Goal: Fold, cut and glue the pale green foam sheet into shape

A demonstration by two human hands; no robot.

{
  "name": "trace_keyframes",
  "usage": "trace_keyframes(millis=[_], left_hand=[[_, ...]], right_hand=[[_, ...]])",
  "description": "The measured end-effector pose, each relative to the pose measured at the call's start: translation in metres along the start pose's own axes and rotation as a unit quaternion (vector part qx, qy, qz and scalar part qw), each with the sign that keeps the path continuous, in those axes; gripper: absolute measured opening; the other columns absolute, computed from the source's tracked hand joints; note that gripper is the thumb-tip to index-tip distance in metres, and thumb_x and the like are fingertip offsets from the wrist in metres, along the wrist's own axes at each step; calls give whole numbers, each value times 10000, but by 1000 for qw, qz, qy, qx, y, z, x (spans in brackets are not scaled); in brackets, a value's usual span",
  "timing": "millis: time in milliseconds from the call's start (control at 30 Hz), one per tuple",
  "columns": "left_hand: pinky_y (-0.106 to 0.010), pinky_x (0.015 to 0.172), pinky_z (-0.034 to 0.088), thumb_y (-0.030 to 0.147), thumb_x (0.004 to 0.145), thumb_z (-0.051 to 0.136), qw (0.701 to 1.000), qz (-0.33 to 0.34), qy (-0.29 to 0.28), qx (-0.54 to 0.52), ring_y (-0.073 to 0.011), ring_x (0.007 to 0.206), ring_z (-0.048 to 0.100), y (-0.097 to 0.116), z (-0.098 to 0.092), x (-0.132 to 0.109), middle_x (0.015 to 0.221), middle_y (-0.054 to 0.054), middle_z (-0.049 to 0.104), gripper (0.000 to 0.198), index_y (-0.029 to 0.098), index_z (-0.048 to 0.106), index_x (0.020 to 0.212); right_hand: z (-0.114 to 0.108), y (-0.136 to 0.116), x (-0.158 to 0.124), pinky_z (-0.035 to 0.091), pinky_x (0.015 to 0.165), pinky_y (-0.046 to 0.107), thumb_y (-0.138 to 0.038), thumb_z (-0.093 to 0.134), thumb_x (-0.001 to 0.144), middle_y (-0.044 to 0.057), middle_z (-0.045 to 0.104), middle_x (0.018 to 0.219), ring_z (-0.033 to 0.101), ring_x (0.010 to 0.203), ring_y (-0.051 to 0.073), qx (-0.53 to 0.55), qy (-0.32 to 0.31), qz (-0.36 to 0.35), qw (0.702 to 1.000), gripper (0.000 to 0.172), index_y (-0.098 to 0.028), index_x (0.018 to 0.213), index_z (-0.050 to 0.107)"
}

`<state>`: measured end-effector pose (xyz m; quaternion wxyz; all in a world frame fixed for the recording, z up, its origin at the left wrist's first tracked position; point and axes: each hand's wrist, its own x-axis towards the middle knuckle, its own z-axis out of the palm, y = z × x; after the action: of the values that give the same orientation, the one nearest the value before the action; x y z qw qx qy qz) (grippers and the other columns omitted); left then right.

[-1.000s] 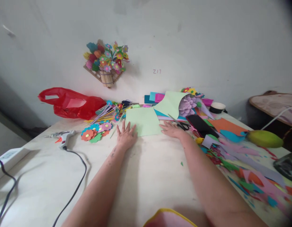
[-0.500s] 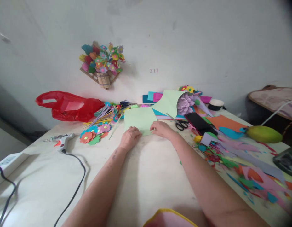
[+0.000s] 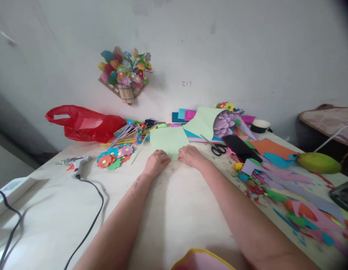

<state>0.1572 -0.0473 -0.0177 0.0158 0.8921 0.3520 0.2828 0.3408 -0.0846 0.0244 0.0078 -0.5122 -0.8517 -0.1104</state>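
A light green sheet (image 3: 168, 138) of craft paper or foam lies flat on the table, its near edge turned toward me. My left hand (image 3: 157, 163) is closed on the near left corner, fingers curled over it. At the near right corner, my right hand (image 3: 190, 155) grips the same sheet with bent fingers. A narrow band along the near edge, between the hands, looks slightly darker, as if folded. Beyond the sheet, a rolled green cone (image 3: 200, 122) holds a lilac paper flower (image 3: 223, 123). Black-handled scissors (image 3: 218, 150) rest right of my right hand.
Left are a glue gun (image 3: 80, 165) with its cord, a power strip (image 3: 14, 193), cut-out flowers (image 3: 107, 160) and a red plastic bag (image 3: 83, 123). Right are a phone (image 3: 241, 148), colourful scraps (image 3: 300, 213), a green-yellow fruit (image 3: 318, 162) and a tape roll (image 3: 260, 125).
My right hand's fingers have curled in more tightly at the sheet's edge. My left hand stays almost in place. The whole view has shifted slightly.
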Motion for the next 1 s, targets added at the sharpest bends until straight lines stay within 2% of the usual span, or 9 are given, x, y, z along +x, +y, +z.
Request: trace_keyframes(millis=[200, 567, 1000], left_hand=[[-249, 710, 425, 284, 758, 512, 1000, 6, 1, 14, -135, 804, 504, 0, -2, 0, 831, -39, 601, 170, 223, 669, 776], [-245, 693, 415, 270, 786, 476, 998, 28, -5, 51, -135, 795, 498, 2, -2, 0, 824, -40, 610, 200, 225, 670, 771], [-246, 697, 414, 256, 760, 516, 999, 2, 0, 36, -138, 789, 503, 1, -3, 1, 817, -30, 616, 141, 200, 644, 740]], right_hand=[[0, -3, 0, 334, 712, 276, -162, 410, 801, 80, 630, 828, 537, 819, 187, 0, 4, -4, 1000, 253, -174, 774, 661], [0, -4, 0, 333, 728, 280, -176, 389, 812, 88, 624, 834, 529, 829, 185, -3, 3, -7, 1000, 271, -161, 788, 659], [10, -1, 2, 336, 714, 261, -169, 414, 810, 71, 611, 853, 511, 848, 172, 36, 37, 2, 999, 232, -166, 784, 645]])
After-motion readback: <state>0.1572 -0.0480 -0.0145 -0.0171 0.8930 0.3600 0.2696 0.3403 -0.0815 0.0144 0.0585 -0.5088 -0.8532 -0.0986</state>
